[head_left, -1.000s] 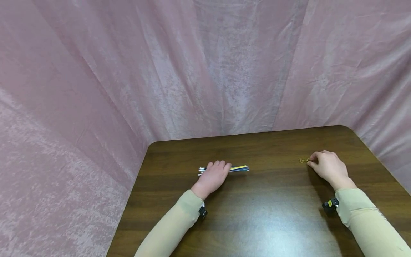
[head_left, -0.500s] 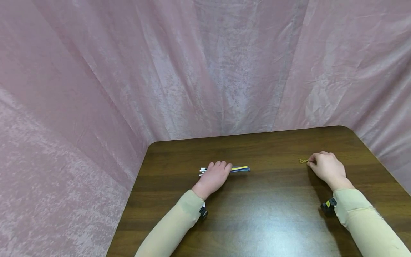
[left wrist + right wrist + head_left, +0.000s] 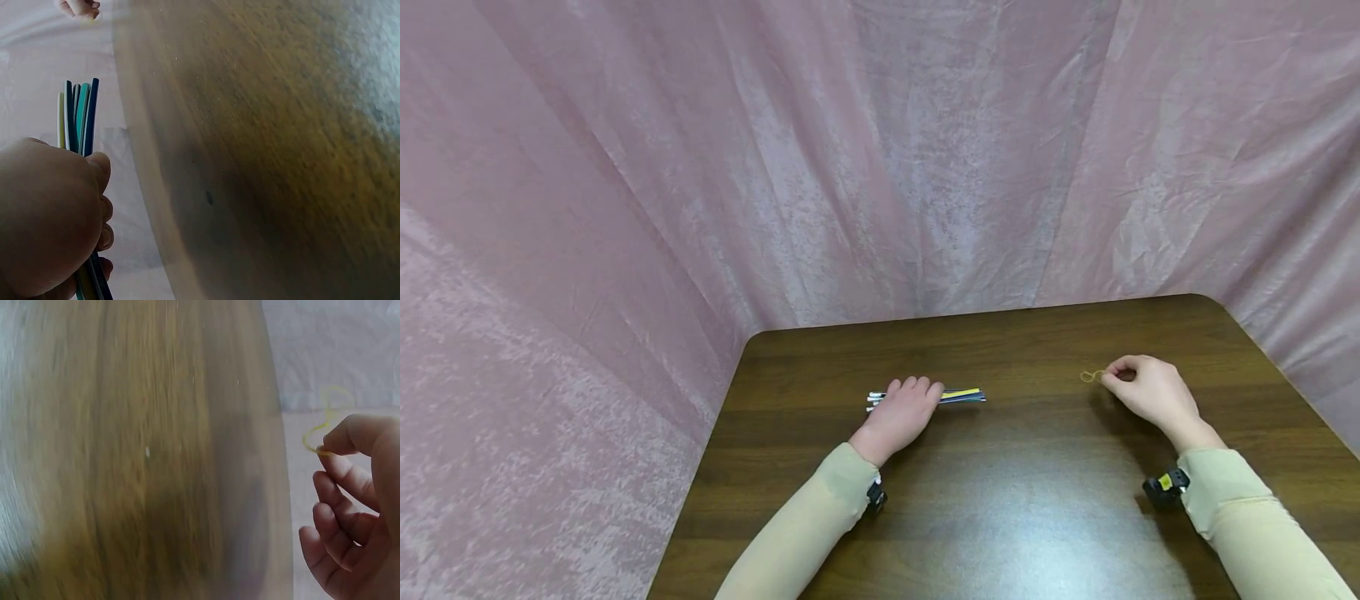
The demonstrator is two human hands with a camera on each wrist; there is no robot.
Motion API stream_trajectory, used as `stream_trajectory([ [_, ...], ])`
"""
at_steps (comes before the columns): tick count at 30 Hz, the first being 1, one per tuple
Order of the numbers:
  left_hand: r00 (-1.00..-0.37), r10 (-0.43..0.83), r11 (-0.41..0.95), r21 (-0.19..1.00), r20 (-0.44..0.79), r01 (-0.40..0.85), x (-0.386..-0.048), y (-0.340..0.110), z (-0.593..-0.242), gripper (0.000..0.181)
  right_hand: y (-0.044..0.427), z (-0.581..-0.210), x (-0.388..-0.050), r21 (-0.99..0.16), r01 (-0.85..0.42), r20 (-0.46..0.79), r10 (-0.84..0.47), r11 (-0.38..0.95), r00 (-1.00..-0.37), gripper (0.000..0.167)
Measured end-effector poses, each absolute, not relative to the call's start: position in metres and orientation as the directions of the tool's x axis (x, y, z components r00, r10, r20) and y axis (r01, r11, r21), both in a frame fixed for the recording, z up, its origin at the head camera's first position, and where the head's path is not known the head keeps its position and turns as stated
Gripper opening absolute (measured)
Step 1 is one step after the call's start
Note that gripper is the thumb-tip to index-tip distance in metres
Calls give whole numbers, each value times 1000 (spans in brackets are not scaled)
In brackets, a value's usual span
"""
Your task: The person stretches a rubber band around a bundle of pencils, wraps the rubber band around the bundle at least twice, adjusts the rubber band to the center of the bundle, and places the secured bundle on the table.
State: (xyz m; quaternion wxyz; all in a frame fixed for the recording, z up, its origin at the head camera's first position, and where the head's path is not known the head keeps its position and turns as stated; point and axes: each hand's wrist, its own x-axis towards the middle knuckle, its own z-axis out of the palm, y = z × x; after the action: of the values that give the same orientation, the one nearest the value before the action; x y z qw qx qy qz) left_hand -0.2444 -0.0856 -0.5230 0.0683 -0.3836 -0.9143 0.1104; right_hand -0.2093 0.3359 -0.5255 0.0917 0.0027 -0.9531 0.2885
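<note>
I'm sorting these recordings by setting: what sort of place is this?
Probably an improvised indoor recording corner, though the wider room isn't visible. Pink cloth hangs behind and beside a wood-grain table, and the person has small black wrist-worn devices.

Sticks (image 3: pixel 962 396) left of loop (image 3: pixel 325 425), curtain (image 3: pixel 925 167) behind.

sticks (image 3: pixel 81 117) — yellow, teal, navy | loop (image 3: pixel 325 424): yellow | table (image 3: pixel 1000 467): brown, wood-grained | curtain (image 3: pixel 955 167) — mottled pink

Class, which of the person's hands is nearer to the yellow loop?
Right. The right hand pinches the yellow loop; the left hand is off to its left, gripping slim sticks.
</note>
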Motion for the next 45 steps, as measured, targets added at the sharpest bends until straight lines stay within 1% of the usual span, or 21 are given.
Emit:
stream_trajectory([
  [9, -705, 709, 686, -249, 19, 684, -244, -83, -520, 19, 320, -527, -210, -642, -77, 196, 67, 763, -978, 11],
  [14, -702, 712, 682, -260, 24, 683, -244, -83, -520, 19, 314, -526, -212, -671, -114, 200, 31, 732, -979, 11],
  [21, -703, 711, 682, -262, 16, 683, -244, -81, -520, 22, 304, -528, -213, -697, -132, 153, -34, 705, -988, 18],
  [27, -703, 711, 681, -267, 17, 682, -244, -79, -518, 23, 294, -530, -213, -722, -159, 142, -81, 674, -987, 21],
  [33, -692, 721, 675, -263, 35, 689, -245, -75, -519, 21, 281, -528, -212, -811, -122, 50, -140, 573, -989, 32],
  [37, -689, 724, 674, -255, 40, 693, -244, -72, -518, 20, 272, -529, -213, -827, -110, 16, -172, 551, -985, 35],
  [41, -686, 726, 672, -258, 46, 694, -243, -69, -518, 21, 265, -530, -214, -835, -119, 24, -182, 537, -983, 32],
  [45, -684, 728, 669, -266, 47, 694, -242, -66, -517, 21, 257, -530, -214, -828, -145, 59, -172, 542, -983, 23],
])
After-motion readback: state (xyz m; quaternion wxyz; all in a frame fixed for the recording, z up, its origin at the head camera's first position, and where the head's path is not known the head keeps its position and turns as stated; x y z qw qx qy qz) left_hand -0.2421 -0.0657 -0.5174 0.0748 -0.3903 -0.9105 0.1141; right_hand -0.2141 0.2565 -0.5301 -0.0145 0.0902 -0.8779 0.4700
